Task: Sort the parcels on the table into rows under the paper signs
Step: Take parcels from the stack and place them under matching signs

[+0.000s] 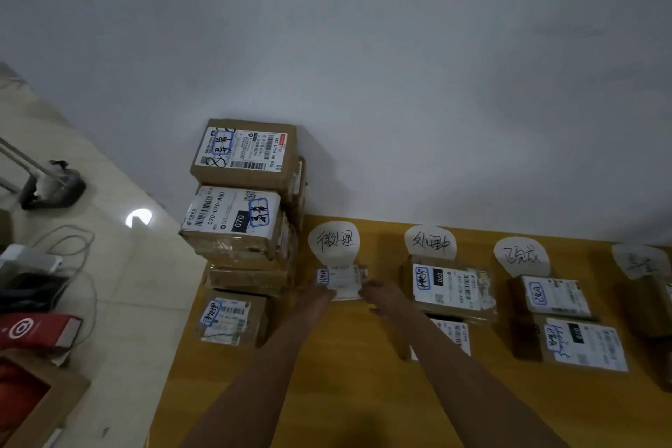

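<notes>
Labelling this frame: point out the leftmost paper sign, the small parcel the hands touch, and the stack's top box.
leftmost paper sign (334, 240), head view, sheet centre.
small parcel (343, 276), head view, its white label.
top box (244, 152), head view, its shipping label.

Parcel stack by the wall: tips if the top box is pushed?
Likely wobbly: the parcel stack is several boxes high with edges misaligned. The top box looks rigid cardboard, so it should slide whole. The wall behind may check a backward fall.
</notes>
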